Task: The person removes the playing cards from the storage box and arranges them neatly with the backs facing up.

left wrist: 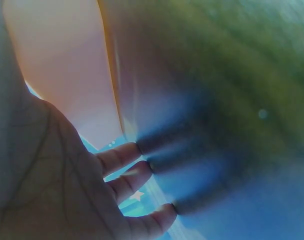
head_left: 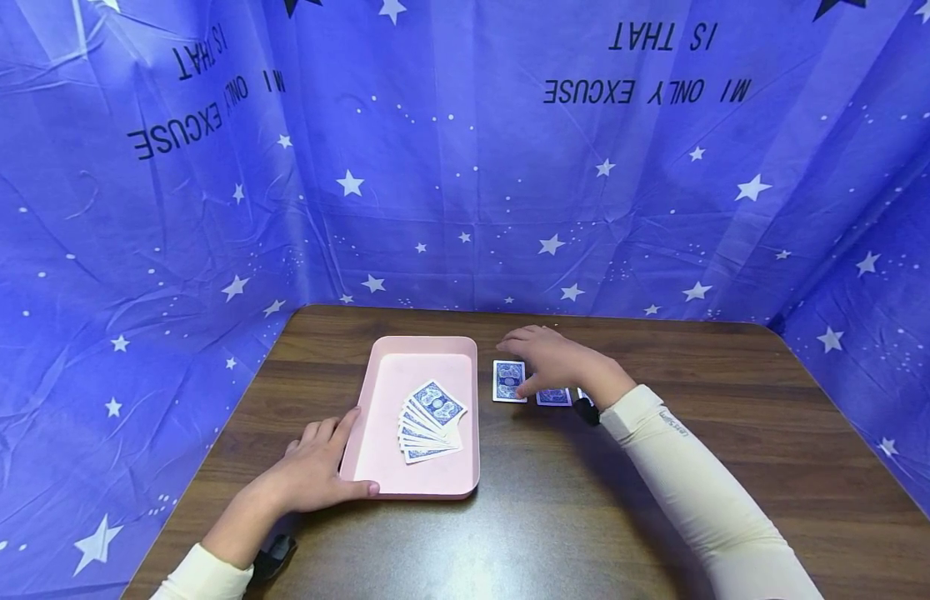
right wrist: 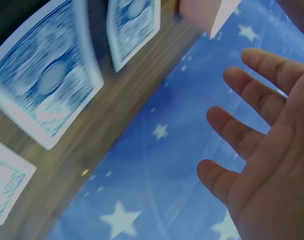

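A pink tray (head_left: 375,458) lies on the table, with several blue-backed playing cards (head_left: 427,425) fanned out face down inside it. My left hand (head_left: 315,467) rests at the tray's left side and near corner, thumb over the rim and fingers spread along the edge. To the right of the tray, a face-down playing card (head_left: 508,382) lies by my right hand (head_left: 558,362), which hovers above the row with its fingers extended and nothing in them. A second card (head_left: 553,397) sits partly under that hand. In the right wrist view a third card (right wrist: 7,182) shows at the lower left.
The brown wooden table (head_left: 555,533) extends around the tray and cards. A blue curtain (head_left: 465,167) with white stars and dark lettering hangs behind and along both sides. Black wrist straps (head_left: 273,557) sit at the sleeve cuffs.
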Demonstrator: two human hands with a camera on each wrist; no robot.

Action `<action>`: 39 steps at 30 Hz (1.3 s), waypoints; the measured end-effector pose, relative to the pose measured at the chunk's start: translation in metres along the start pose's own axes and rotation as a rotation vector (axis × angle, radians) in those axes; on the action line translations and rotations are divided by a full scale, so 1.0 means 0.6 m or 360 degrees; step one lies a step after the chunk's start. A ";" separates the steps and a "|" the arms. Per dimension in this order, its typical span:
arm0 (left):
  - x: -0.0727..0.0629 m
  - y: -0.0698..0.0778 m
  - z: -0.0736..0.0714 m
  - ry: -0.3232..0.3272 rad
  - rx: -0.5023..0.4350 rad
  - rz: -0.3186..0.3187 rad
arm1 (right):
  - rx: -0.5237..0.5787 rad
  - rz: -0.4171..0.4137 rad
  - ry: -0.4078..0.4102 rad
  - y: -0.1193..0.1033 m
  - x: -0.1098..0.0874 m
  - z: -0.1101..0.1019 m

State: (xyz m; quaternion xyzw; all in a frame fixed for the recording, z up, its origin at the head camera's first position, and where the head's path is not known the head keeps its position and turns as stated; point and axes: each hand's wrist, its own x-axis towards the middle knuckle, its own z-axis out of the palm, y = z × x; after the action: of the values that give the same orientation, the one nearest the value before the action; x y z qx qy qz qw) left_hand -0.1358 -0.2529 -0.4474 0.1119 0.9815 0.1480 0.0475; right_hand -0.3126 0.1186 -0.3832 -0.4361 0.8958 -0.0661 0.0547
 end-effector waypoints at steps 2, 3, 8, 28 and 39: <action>0.000 0.000 0.000 0.0004 0.0003 0.0007 | -0.0019 -0.0023 -0.0015 -0.012 0.012 -0.001; 0.000 0.000 0.000 0.0005 0.0003 0.0009 | -0.0037 -0.0035 -0.0019 -0.017 0.018 0.000; -0.001 0.001 -0.001 0.0005 -0.0006 0.0010 | -0.0123 -0.0085 -0.0041 -0.042 0.044 -0.001; 0.000 0.002 -0.004 -0.0017 -0.0015 -0.0007 | -0.0256 -0.0269 -0.0180 -0.120 0.107 0.023; 0.002 0.000 -0.002 -0.0026 -0.0017 -0.0020 | -0.0345 -0.0278 -0.0263 -0.130 0.131 0.049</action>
State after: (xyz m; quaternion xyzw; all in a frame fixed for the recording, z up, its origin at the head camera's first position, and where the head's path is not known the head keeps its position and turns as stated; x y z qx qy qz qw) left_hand -0.1371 -0.2529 -0.4462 0.1067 0.9810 0.1519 0.0570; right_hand -0.2960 0.0068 -0.4022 -0.5197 0.8488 0.0626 0.0749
